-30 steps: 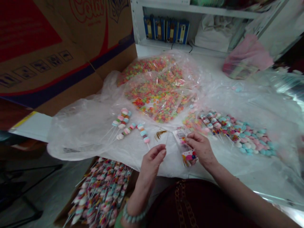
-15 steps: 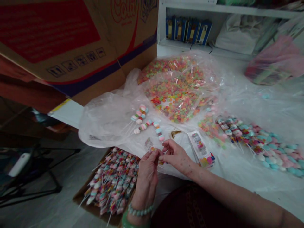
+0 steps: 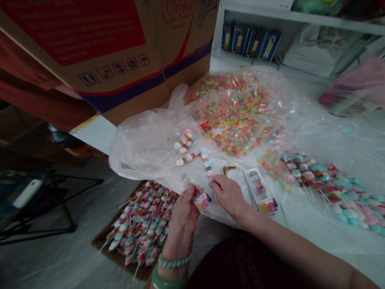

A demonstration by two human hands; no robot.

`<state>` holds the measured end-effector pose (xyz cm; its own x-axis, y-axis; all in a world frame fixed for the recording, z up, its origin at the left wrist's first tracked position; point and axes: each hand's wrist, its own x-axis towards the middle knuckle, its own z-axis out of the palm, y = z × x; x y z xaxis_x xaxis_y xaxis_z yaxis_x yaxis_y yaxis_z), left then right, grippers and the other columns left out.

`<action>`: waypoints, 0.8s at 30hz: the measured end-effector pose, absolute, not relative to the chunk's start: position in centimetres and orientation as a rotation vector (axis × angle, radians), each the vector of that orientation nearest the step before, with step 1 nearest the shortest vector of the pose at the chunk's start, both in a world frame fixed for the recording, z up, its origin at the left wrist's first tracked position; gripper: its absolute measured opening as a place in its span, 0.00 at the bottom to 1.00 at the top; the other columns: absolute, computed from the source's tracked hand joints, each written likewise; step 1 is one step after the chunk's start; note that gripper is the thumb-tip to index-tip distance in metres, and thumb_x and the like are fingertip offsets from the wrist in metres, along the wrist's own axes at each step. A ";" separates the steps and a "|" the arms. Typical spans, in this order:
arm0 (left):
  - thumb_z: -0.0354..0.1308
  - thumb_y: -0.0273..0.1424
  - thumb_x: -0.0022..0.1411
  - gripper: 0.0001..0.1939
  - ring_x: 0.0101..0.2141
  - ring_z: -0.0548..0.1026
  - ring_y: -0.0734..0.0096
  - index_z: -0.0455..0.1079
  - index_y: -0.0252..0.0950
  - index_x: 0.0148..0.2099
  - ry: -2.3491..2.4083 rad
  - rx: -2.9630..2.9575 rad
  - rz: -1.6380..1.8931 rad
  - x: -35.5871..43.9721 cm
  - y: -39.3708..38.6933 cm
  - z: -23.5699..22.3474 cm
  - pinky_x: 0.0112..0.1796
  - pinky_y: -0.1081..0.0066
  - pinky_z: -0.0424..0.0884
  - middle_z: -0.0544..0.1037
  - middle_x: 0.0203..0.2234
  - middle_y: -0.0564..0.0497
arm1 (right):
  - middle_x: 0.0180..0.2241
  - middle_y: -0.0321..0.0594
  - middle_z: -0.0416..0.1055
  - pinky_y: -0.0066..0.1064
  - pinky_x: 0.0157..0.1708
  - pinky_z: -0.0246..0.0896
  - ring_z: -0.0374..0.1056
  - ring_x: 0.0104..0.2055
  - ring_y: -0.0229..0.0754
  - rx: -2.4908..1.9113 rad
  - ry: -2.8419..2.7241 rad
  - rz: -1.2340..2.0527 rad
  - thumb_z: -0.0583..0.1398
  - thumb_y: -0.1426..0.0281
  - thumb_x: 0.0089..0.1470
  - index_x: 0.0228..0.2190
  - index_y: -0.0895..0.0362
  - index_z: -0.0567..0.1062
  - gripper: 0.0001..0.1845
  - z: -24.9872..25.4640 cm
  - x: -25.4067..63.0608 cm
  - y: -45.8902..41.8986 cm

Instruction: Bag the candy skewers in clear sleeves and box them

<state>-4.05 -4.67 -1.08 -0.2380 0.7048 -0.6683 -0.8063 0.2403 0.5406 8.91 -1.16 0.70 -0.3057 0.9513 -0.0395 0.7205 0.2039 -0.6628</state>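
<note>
My left hand [image 3: 182, 218] grips a small clear printed packet [image 3: 200, 198] with a colourful card at its lower end. My right hand [image 3: 228, 196] hovers just right of it, fingers apart and empty, its fingertips close to a marshmallow candy skewer [image 3: 207, 163] lying on the clear plastic sheet [image 3: 144, 154]. Two more candy skewers [image 3: 184, 142] lie just left of that one. A stack of printed packets [image 3: 260, 192] sits to the right of my right hand, and a small bunch of gold twist ties [image 3: 228, 169] lies above it.
A bag of small multicoloured candies [image 3: 231, 118] lies beyond my hands, and many finished skewers [image 3: 327, 192] lie to the right. A cardboard tray of skewers [image 3: 141, 222] sits on the floor at left. A large cardboard box [image 3: 105, 60] looms upper left, beside a shelf of blue binders [image 3: 251, 42].
My hands met over a packet taken from the stack and have now parted slightly. My left hand keeps the packet, and my right hand has let go. The view has shifted, moving the scene rightward.
</note>
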 end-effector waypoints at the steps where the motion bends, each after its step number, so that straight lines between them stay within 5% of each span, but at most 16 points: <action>1: 0.61 0.26 0.54 0.04 0.22 0.71 0.75 0.70 0.31 0.29 1.159 -0.162 1.420 -4.4 -4.5 -0.8 0.26 0.75 0.71 0.74 0.21 0.52 | 0.36 0.41 0.73 0.29 0.35 0.59 0.69 0.38 0.42 -1.627 -2.185 0.694 0.53 0.68 0.60 0.37 0.56 0.74 0.10 0.6 8.6 -1.1; 5: 0.54 0.27 0.62 0.06 0.20 0.71 0.75 0.68 0.34 0.31 1.226 -0.274 1.380 -5.6 -3.8 0.6 0.22 0.75 0.69 0.73 0.21 0.54 | 0.37 0.45 0.73 0.31 0.33 0.58 0.70 0.37 0.46 -1.780 -2.393 0.496 0.52 0.73 0.59 0.46 0.57 0.71 0.15 -0.3 8.1 -0.3; 12: 0.52 0.28 0.63 0.08 0.20 0.71 0.77 0.66 0.34 0.30 1.217 -0.325 1.462 -6.6 -3.0 1.7 0.22 0.77 0.67 0.71 0.20 0.56 | 0.23 0.34 0.67 0.27 0.28 0.52 0.64 0.28 0.39 -1.645 -1.851 0.873 0.55 0.69 0.55 0.24 0.56 0.70 0.10 1.4 12.5 -0.8; 17: 0.53 0.26 0.62 0.08 0.20 0.69 0.79 0.65 0.35 0.29 1.226 -0.399 1.571 -6.3 -2.4 1.9 0.25 0.77 0.68 0.70 0.20 0.58 | 0.21 0.32 0.63 0.26 0.26 0.50 0.60 0.25 0.36 -1.406 -1.816 1.132 0.56 0.67 0.54 0.23 0.56 0.68 0.10 3.4 15.4 -5.2; 24: 0.54 0.26 0.62 0.09 0.20 0.68 0.80 0.64 0.35 0.28 1.132 -0.286 1.659 -5.1 -1.9 1.2 0.26 0.77 0.67 0.70 0.19 0.58 | 0.22 0.33 0.64 0.27 0.27 0.50 0.60 0.25 0.36 -1.338 -1.975 1.010 0.55 0.71 0.55 0.23 0.55 0.67 0.09 2.7 14.9 -7.4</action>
<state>-5.06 -1.89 1.16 -0.4136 0.6201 -0.6666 -0.8469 0.0068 0.5318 14.93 -7.39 2.67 -0.3576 0.9335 0.0263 0.5251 0.2242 -0.8210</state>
